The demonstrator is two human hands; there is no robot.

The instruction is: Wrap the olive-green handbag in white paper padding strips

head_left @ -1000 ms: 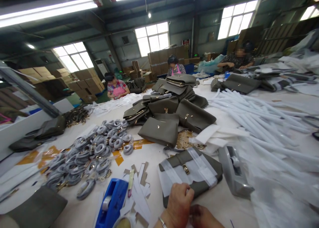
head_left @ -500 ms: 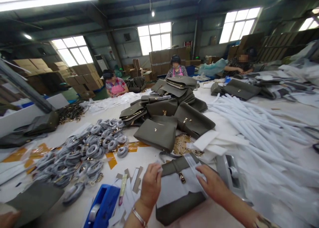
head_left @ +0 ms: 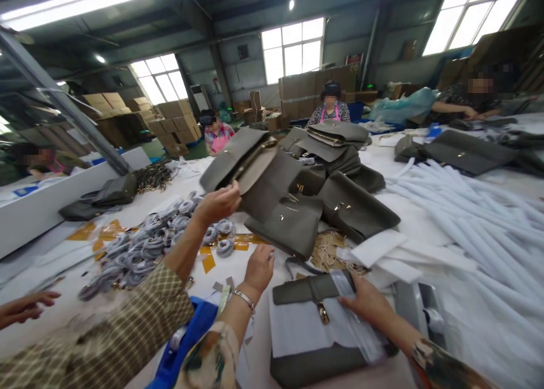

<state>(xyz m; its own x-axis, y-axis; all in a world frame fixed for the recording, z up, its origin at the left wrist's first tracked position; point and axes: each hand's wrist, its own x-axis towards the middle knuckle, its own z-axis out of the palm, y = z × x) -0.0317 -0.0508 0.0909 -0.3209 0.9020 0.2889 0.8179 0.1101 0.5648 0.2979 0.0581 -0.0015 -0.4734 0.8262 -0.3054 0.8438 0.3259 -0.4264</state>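
A dark olive handbag (head_left: 306, 369) lies in front of me, with a gold clasp (head_left: 323, 313) and a white sheet (head_left: 293, 329) over its front. My right hand (head_left: 369, 301) grips the bag's right side, thumb on the front, beside a clear plastic strip (head_left: 346, 290) that runs down the bag. Above the bag's upper left corner, my left hand (head_left: 259, 267) is raised with its fingers pinched together. Whatever is between those fingertips is too small to make out. A co-worker's hand (head_left: 219, 204), in a plaid sleeve, holds another olive bag (head_left: 238, 156) above the pile.
Several olive bags (head_left: 357, 207) are heaped ahead. Coiled wrapped straps (head_left: 148, 244) lie to the left, and a blue tape dispenser (head_left: 204, 315) stands nearer. A grey dispenser (head_left: 429, 309) and white foam tubes (head_left: 463, 207) are on the right. More people sit across the table.
The co-worker's arm has come in from the left, with a bag in its hand. My left hand has moved up from the bag's left edge. The view has shifted left.
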